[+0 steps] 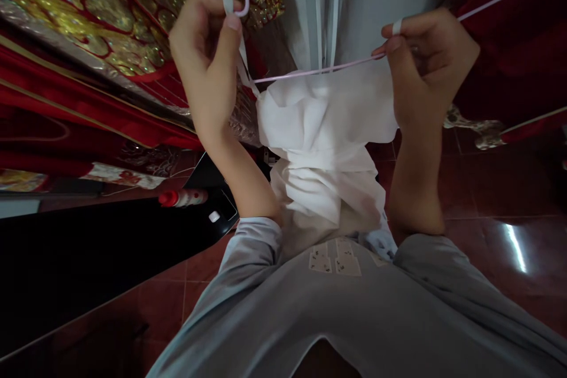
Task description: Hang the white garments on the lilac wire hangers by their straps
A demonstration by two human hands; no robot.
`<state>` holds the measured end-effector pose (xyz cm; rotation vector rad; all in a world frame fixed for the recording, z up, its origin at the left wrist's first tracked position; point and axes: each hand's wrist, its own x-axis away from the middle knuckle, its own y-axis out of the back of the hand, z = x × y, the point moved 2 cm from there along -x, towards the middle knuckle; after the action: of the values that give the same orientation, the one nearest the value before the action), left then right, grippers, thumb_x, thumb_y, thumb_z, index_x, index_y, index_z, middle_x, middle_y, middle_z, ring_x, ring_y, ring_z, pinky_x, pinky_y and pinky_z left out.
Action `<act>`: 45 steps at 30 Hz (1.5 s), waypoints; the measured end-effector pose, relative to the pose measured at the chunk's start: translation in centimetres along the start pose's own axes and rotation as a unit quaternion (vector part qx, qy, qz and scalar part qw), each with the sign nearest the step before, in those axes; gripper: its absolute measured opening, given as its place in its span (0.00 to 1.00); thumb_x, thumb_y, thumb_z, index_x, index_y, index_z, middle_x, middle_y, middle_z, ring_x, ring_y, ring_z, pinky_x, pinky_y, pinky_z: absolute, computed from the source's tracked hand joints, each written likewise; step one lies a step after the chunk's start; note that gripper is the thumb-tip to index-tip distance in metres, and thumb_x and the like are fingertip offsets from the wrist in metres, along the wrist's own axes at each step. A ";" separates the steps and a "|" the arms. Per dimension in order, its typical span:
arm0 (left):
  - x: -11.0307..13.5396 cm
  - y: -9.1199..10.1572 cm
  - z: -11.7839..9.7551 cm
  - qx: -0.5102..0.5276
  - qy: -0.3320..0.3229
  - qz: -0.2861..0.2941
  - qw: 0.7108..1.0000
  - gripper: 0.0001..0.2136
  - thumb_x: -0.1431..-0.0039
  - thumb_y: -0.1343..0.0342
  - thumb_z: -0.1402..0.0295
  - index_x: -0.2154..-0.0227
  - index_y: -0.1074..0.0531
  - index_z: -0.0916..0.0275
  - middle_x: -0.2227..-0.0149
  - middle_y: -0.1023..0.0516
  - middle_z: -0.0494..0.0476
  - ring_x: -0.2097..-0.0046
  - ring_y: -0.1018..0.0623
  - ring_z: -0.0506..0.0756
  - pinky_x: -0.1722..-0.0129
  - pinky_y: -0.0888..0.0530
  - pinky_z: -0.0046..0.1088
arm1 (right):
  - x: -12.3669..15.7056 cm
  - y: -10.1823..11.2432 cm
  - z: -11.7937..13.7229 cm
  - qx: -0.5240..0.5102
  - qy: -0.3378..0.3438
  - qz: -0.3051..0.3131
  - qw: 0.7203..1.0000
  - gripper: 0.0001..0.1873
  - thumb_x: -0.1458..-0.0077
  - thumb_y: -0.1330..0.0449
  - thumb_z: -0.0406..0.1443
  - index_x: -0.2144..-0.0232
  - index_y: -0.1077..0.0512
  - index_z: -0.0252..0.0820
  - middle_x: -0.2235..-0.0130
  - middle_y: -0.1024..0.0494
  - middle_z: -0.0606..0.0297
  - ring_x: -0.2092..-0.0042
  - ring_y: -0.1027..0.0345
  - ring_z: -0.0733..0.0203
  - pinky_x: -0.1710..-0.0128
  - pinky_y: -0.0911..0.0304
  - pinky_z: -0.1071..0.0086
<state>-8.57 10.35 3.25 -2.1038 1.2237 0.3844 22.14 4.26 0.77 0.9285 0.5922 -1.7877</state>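
A white fabric bag or garment (325, 130) hangs bunched between my raised hands, in front of my grey shirt (336, 313). My left hand (206, 53) is closed, pinching a white strap and a thin pink cord (310, 72) near its looped end. My right hand (423, 65) is closed too, pinching the same pink cord, which stretches taut between the hands and runs on past the right hand toward the upper right. A white strip wraps a finger of each hand.
Red and gold embroidered cloth (88, 41) fills the left. A grey-white curtain (345, 6) hangs ahead. A dark table edge (88, 248) carries a red-capped bottle (181, 197) and a phone (221, 212). Glossy red floor tiles (500, 201) lie right, below dark red drapery.
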 end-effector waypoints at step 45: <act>8.5 -1.2 3.5 -0.016 0.142 0.053 0.988 0.14 0.29 0.43 0.46 0.58 0.31 0.50 0.59 0.18 0.55 0.59 0.17 0.58 0.57 0.21 0.36 | 0.5 -1.1 -0.6 -0.073 0.022 0.006 0.997 0.16 0.34 0.39 0.49 0.53 0.17 0.51 0.64 0.18 0.70 0.63 0.20 0.65 0.56 0.23 0.65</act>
<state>-2.91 7.58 -3.50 -2.1811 1.5059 0.1537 21.21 4.81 -0.01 0.8719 0.7342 -1.6928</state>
